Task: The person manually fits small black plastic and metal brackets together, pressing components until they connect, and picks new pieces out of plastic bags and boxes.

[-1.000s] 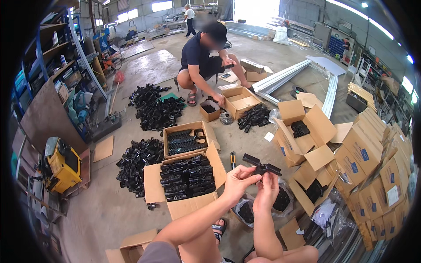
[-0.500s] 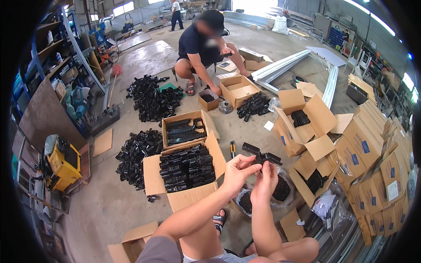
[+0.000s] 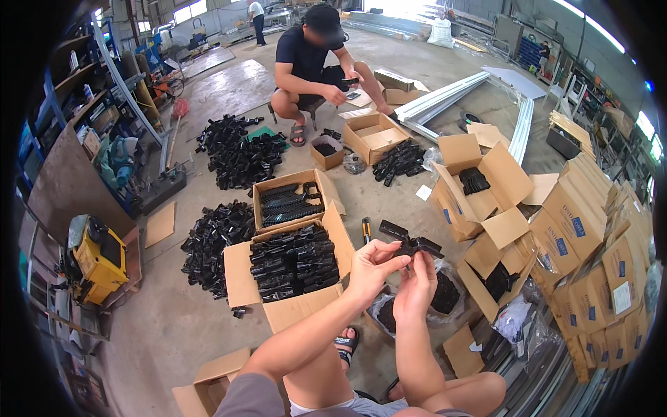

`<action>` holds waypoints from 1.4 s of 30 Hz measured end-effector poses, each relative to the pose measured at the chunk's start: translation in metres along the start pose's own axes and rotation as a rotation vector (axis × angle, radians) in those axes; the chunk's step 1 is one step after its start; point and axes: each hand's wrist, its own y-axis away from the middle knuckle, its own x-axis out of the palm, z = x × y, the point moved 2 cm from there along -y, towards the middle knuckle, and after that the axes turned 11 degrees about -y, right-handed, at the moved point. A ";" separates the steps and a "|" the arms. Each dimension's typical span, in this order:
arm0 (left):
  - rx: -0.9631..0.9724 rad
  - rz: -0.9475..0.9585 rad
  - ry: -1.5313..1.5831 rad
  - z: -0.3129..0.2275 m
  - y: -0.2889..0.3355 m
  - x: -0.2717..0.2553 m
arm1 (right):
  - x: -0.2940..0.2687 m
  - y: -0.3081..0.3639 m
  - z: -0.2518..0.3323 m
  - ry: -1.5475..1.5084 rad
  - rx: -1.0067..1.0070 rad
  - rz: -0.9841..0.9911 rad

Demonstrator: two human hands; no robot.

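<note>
Both my hands are raised in front of my knees with a black angled plastic bracket [image 3: 428, 246] between them. My left hand [image 3: 372, 270] pinches it with thumb and fingertips from the left. From below, my right hand [image 3: 415, 288] grips its middle with closed fingers. Whether a small piece is between the fingertips is hidden. Under and beside my hands, clear bags hold small black pieces [image 3: 445, 293]. Left of them stands an open carton [image 3: 242, 272] packed with rows of black brackets [image 3: 292, 263]. A yellow-and-black utility knife [image 3: 366, 230] lies on the floor just beyond my hands.
Loose piles of black brackets [image 3: 219, 247] lie left of the cartons. Across from me a co-worker [image 3: 309, 62] sits low, handling a black part. Open cartons [image 3: 455, 201] and stacked flat cartons [image 3: 580, 236] line the right. A yellow machine [image 3: 101, 260] stands left.
The co-worker's lower hand has left the small box and risen toward the black part in the other hand. My view has shifted slightly; my hands keep hold of the bracket.
</note>
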 end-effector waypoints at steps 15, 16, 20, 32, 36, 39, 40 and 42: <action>0.036 -0.020 -0.029 0.002 -0.001 0.005 | -0.014 -0.006 -0.003 0.027 -0.036 -0.022; 0.034 -0.016 -0.030 0.004 -0.002 0.002 | -0.010 -0.007 -0.005 0.013 -0.047 0.000; 0.011 -0.024 -0.024 0.004 0.000 0.002 | -0.011 -0.005 -0.005 0.046 -0.105 0.040; -0.286 0.017 0.191 0.008 -0.005 -0.009 | -0.021 -0.012 0.020 0.182 -0.253 0.112; -0.275 0.104 0.137 0.005 -0.006 -0.014 | -0.012 -0.015 0.031 0.318 -0.200 0.262; -0.201 0.143 -0.030 0.003 -0.007 -0.012 | -0.021 -0.024 0.029 0.345 -0.213 0.250; -0.156 0.173 -0.097 0.001 -0.008 -0.009 | -0.025 -0.026 0.028 0.339 -0.194 0.213; -0.181 0.160 -0.113 -0.003 -0.004 0.001 | -0.033 -0.024 0.026 0.313 -0.219 0.168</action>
